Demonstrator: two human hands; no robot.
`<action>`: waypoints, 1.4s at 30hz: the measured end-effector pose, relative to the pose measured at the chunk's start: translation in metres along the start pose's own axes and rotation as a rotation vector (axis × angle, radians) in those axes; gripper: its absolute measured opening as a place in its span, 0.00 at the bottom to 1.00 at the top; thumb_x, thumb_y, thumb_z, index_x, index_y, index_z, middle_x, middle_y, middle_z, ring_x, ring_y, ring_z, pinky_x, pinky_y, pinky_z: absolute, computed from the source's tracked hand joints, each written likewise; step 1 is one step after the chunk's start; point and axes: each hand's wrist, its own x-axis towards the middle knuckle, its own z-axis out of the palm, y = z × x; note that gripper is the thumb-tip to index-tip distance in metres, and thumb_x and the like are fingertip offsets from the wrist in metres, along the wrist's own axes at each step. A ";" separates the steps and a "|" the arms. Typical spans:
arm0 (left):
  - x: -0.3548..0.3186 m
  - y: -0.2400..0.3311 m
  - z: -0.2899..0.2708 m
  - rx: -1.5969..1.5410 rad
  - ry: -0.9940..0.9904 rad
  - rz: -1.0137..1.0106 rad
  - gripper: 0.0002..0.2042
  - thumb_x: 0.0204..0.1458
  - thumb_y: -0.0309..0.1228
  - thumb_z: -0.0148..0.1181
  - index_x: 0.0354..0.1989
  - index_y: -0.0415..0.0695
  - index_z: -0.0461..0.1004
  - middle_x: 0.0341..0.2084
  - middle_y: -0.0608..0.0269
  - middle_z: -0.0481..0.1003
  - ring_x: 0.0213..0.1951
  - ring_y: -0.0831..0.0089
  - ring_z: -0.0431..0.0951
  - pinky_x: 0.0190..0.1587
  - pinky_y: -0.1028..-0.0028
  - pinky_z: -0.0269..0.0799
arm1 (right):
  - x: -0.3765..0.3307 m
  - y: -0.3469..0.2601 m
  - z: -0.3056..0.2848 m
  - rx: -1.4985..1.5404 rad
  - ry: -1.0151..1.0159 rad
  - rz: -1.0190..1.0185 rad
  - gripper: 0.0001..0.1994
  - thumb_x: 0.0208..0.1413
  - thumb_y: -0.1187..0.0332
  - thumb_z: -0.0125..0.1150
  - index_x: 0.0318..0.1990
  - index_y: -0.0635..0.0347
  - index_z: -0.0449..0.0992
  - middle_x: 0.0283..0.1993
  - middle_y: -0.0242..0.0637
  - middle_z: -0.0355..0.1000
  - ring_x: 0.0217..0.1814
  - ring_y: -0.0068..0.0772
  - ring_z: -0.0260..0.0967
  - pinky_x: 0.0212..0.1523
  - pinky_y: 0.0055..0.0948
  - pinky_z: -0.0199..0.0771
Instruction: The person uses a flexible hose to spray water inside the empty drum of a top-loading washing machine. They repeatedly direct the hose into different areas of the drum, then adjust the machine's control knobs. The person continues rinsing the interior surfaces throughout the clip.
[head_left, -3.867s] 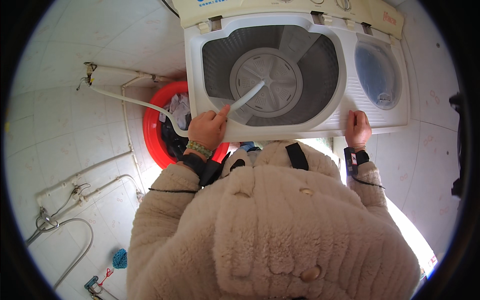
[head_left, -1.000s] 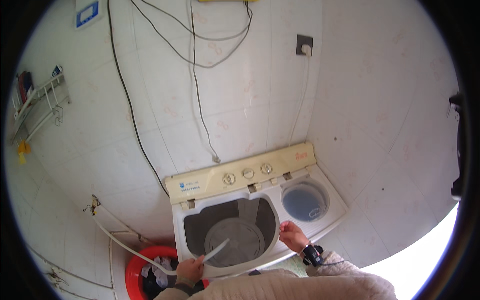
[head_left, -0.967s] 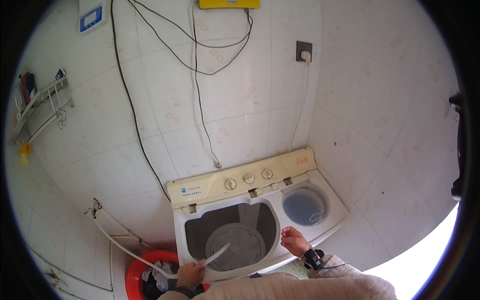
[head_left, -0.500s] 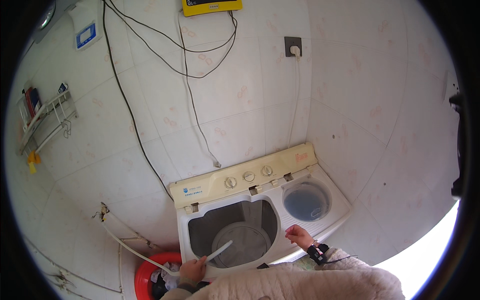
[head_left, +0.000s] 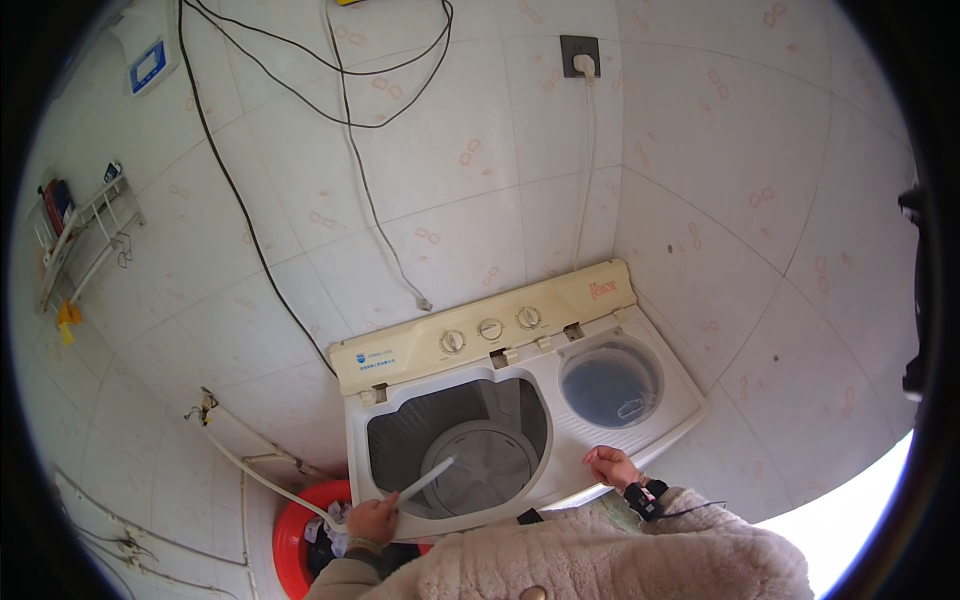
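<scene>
In front of me stands a twin-tub washing machine (head_left: 480, 522), its wash tub (head_left: 405, 430) uncovered with a round grey disc in its bottom. My left hand (head_left: 372, 522), at the tub's front left corner, is closed round a white hose (head_left: 425, 480). The hose's free end slants into the tub opening; whether water runs from it I cannot tell. My right hand (head_left: 612, 467) hovers over the ridged top near the spin tub (head_left: 612, 388), fingers curled together and nothing visible in them. A dark band circles the right wrist.
Left of the machine, a red basin (head_left: 290, 545) holds clothes. A wall tap (head_left: 207, 402) feeds the hose. Several knobs sit on the cream control panel (head_left: 400, 352). A plug sits in the wall socket (head_left: 580, 57); dark cables hang down the tiled wall. A rack (head_left: 95, 230) is at the left.
The view has tilted down slightly, so the machine sits higher in the picture. My left hand still grips the hose; my right hand has shifted a little right relative to the tub.
</scene>
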 end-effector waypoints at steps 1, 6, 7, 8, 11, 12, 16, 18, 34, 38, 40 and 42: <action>0.000 0.000 0.000 0.006 -0.007 -0.008 0.18 0.45 0.34 0.65 0.47 0.58 0.82 0.20 0.62 0.72 0.25 0.57 0.76 0.26 0.57 0.71 | -0.002 -0.001 -0.001 -0.039 -0.024 0.003 0.06 0.66 0.68 0.54 0.40 0.56 0.77 0.23 0.24 0.67 0.21 0.15 0.59 0.21 0.19 0.55; 0.000 0.001 -0.001 0.008 0.010 -0.001 0.17 0.45 0.34 0.65 0.47 0.58 0.81 0.20 0.62 0.72 0.25 0.57 0.76 0.26 0.56 0.71 | -0.006 0.003 0.004 -0.124 -0.040 -0.076 0.12 0.66 0.63 0.56 0.32 0.58 0.77 0.21 0.22 0.64 0.23 0.15 0.56 0.23 0.21 0.55; 0.000 0.001 -0.001 0.016 0.011 0.000 0.17 0.45 0.34 0.64 0.47 0.58 0.81 0.20 0.62 0.72 0.25 0.57 0.76 0.26 0.56 0.71 | -0.007 0.005 0.005 -0.172 -0.038 -0.087 0.13 0.66 0.62 0.56 0.31 0.59 0.77 0.21 0.21 0.63 0.24 0.14 0.56 0.25 0.22 0.55; 0.000 0.001 0.000 0.027 0.004 -0.001 0.17 0.45 0.34 0.64 0.47 0.58 0.81 0.20 0.62 0.73 0.25 0.57 0.76 0.27 0.56 0.71 | -0.008 0.006 0.006 -0.229 -0.036 -0.080 0.14 0.66 0.61 0.56 0.30 0.59 0.76 0.22 0.21 0.63 0.24 0.14 0.56 0.26 0.22 0.56; -0.001 0.000 0.001 0.052 -0.019 -0.013 0.17 0.46 0.35 0.64 0.48 0.59 0.81 0.21 0.61 0.73 0.25 0.57 0.77 0.27 0.56 0.71 | -0.007 0.006 0.005 -0.284 -0.053 -0.145 0.14 0.66 0.61 0.57 0.30 0.60 0.75 0.24 0.20 0.63 0.28 0.14 0.56 0.29 0.22 0.57; -0.001 0.000 0.002 0.050 -0.022 -0.016 0.18 0.46 0.35 0.64 0.48 0.59 0.80 0.21 0.61 0.73 0.25 0.57 0.77 0.27 0.56 0.71 | -0.008 0.006 0.005 -0.308 -0.043 -0.129 0.15 0.66 0.61 0.57 0.30 0.60 0.75 0.24 0.21 0.64 0.28 0.14 0.56 0.29 0.22 0.57; -0.001 -0.001 0.002 0.064 -0.047 -0.034 0.17 0.46 0.35 0.64 0.48 0.59 0.80 0.21 0.61 0.73 0.26 0.56 0.77 0.27 0.56 0.71 | -0.008 0.007 0.005 -0.263 -0.060 -0.166 0.15 0.66 0.60 0.58 0.30 0.60 0.74 0.24 0.20 0.63 0.28 0.14 0.55 0.29 0.22 0.57; -0.001 -0.001 0.001 0.047 -0.033 -0.023 0.17 0.47 0.35 0.64 0.48 0.59 0.80 0.21 0.61 0.73 0.26 0.56 0.77 0.27 0.56 0.71 | -0.008 0.008 0.005 -0.238 -0.068 -0.175 0.15 0.66 0.60 0.58 0.30 0.61 0.74 0.24 0.20 0.63 0.28 0.13 0.55 0.29 0.22 0.56; -0.002 -0.002 0.002 0.037 -0.025 -0.023 0.18 0.47 0.35 0.64 0.49 0.60 0.80 0.20 0.61 0.71 0.25 0.56 0.76 0.27 0.55 0.70 | -0.002 0.016 0.002 -0.173 -0.145 -0.199 0.13 0.65 0.62 0.60 0.30 0.60 0.73 0.25 0.19 0.62 0.28 0.13 0.55 0.29 0.21 0.55; -0.002 -0.001 0.001 0.029 -0.022 -0.034 0.17 0.48 0.35 0.63 0.49 0.61 0.80 0.21 0.62 0.72 0.25 0.56 0.76 0.27 0.55 0.69 | 0.002 0.014 -0.001 -0.142 -0.241 -0.142 0.12 0.65 0.65 0.61 0.30 0.58 0.71 0.26 0.19 0.62 0.29 0.13 0.56 0.30 0.20 0.56; -0.003 -0.001 0.001 0.018 -0.048 -0.068 0.17 0.49 0.36 0.63 0.49 0.61 0.79 0.22 0.63 0.73 0.26 0.56 0.76 0.29 0.55 0.68 | 0.002 0.013 -0.001 -0.129 -0.254 -0.131 0.11 0.64 0.66 0.61 0.30 0.58 0.71 0.26 0.19 0.62 0.29 0.13 0.56 0.31 0.20 0.56; -0.002 0.000 0.001 0.017 -0.042 -0.065 0.16 0.48 0.36 0.63 0.48 0.61 0.79 0.21 0.63 0.72 0.26 0.56 0.76 0.29 0.55 0.68 | 0.001 0.013 0.000 -0.115 -0.259 -0.121 0.11 0.64 0.67 0.62 0.30 0.59 0.71 0.26 0.20 0.62 0.29 0.13 0.56 0.31 0.20 0.57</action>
